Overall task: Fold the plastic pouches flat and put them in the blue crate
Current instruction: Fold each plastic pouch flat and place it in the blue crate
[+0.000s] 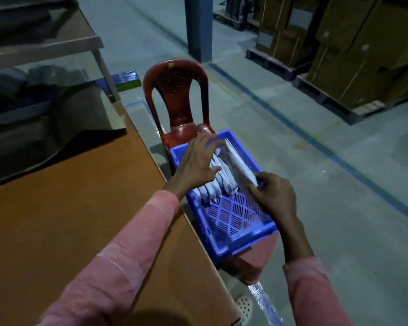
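- The folded white plastic pouch lies lengthwise over the right side of the blue slatted plastic crate, tilted, with its far end toward the crate's far right corner and its near end raised above the rim.
- The right hand grips that pouch by its near end, thumb and fingers pinched round it.
- A row of folded white pouches stands on edge along the crate's left side. The near half of the crate floor is bare.
- The left hand rests on top of that row with fingers spread and only lightly bent, grasping nothing. It seems to press the row toward the left wall.
- Step in hand, as I judge it: the placing step, with the fold on this pouch already done.
- Next move calls for lowering the pouch into the gap beside the row, then letting go without the fold springing open or the row tipping over.
- The crate sits on the seat of a red plastic chair, just beside the right edge of a brown wooden table.
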`<state>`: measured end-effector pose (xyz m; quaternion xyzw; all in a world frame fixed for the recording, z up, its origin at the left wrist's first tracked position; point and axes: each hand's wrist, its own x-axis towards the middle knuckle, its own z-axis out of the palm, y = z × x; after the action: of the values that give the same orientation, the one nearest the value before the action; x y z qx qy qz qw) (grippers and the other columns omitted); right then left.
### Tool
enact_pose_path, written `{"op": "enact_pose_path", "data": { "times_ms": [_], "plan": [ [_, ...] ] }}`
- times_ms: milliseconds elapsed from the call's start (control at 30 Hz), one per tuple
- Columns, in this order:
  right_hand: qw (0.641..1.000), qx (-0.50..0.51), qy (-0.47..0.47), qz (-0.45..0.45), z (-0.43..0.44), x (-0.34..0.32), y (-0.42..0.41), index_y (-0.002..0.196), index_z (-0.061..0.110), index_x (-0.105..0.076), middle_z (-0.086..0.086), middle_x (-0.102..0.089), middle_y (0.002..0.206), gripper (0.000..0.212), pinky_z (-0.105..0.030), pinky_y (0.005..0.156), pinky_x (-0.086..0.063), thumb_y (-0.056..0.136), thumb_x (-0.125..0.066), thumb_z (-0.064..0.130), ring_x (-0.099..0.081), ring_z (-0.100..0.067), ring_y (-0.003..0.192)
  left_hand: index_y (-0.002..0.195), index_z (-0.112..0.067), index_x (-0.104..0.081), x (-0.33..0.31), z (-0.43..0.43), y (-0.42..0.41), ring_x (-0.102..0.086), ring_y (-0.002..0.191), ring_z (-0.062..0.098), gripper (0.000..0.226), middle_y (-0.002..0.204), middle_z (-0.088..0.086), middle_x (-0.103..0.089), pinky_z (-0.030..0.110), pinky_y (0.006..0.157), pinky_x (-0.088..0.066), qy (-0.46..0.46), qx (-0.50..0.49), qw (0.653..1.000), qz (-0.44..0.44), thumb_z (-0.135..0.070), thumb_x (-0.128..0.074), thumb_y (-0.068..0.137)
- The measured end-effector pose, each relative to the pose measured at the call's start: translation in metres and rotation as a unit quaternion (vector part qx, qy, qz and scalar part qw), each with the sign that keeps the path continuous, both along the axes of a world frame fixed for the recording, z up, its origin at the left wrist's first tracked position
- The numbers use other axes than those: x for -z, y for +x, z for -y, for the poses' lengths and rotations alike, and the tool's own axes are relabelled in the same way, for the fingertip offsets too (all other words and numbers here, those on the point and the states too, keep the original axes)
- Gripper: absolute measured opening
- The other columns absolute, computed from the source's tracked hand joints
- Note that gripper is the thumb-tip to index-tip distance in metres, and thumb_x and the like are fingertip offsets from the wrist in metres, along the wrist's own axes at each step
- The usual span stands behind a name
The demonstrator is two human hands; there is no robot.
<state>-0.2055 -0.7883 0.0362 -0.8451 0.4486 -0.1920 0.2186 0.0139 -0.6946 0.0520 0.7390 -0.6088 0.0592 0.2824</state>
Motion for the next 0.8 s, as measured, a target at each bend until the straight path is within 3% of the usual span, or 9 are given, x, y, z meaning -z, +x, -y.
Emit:
{"op": "enact_pose_path", "data": {
  "times_ms": [200,333,433,600,700,800],
  "plan": [
    [0.997,0.072,0.04,-0.014,0.061,0.037,0.012,0.11,0.023,-0.074,-0.007,-0.074,0.101,0.031,-0.038,0.071,-0.049,0.084,-0.069,0.039,-0.067,-0.036,0.097,0.129,-0.014,-0.064,0.076,0.032,0.003,-0.049,0.121,0.033,0.054,0.122,0.01,-0.063,0.047,0.103,-0.042,0.074,-0.091,0.985,-0.124,-0.029,-0.081,0.081],
    [0.994,0.087,0.062,-0.037,0.089,0.059,0.034,0.104,0.019,-0.071,-0.012,-0.072,0.098,0.026,-0.038,0.069,-0.047,0.085,-0.065,0.036,-0.065,-0.041,0.093,0.132,-0.017,-0.062,0.116,0.051,0.002,-0.045,0.127,0.035,0.048,0.122,0.009,-0.064,0.049,0.104,-0.04,0.154,-0.124,0.962,-0.19,-0.027,-0.075,0.087],
    [0.993,0.07,0.067,-0.061,0.108,0.08,0.057,0.098,0.013,-0.067,-0.017,-0.071,0.094,0.024,-0.04,0.069,-0.048,0.087,-0.063,0.035,-0.065,-0.043,0.089,0.132,-0.021,-0.062,0.134,0.067,-0.001,-0.042,0.13,0.03,0.041,0.124,0.006,-0.064,0.044,0.104,-0.034,0.178,-0.154,0.95,-0.204,-0.028,-0.07,0.093],
    [0.992,0.026,0.02,-0.12,0.133,0.116,0.11,0.092,0.009,-0.061,-0.021,-0.069,0.089,0.013,-0.043,0.069,-0.051,0.085,-0.057,0.019,-0.066,-0.045,0.085,0.122,-0.023,-0.07,0.169,0.086,-0.002,-0.052,0.12,0.028,0.036,0.109,0.001,-0.069,0.042,0.105,-0.032,0.178,-0.214,0.94,-0.198,-0.021,-0.07,0.086],
    [0.986,-0.002,0.011,-0.167,0.148,0.144,0.144,0.099,0.008,-0.059,-0.018,-0.071,0.094,0.013,-0.042,0.071,-0.053,0.089,-0.051,0.013,-0.07,-0.042,0.087,0.119,-0.024,-0.07,0.192,0.094,-0.001,-0.052,0.115,0.029,0.037,0.1,0.0,-0.066,0.043,0.098,-0.039,0.2,-0.196,0.934,-0.224,-0.025,-0.064,0.082],
    [0.979,-0.029,-0.006,-0.203,0.161,0.174,0.172,0.106,0.006,-0.058,-0.019,-0.071,0.098,0.018,-0.043,0.07,-0.055,0.092,-0.047,0.008,-0.071,-0.042,0.089,0.12,-0.019,-0.07,0.209,0.106,-0.001,-0.052,0.116,0.031,0.04,0.105,0.003,-0.066,0.047,0.098,-0.043,0.2,-0.186,0.93,-0.248,-0.024,-0.06,0.082]
  ]
}}
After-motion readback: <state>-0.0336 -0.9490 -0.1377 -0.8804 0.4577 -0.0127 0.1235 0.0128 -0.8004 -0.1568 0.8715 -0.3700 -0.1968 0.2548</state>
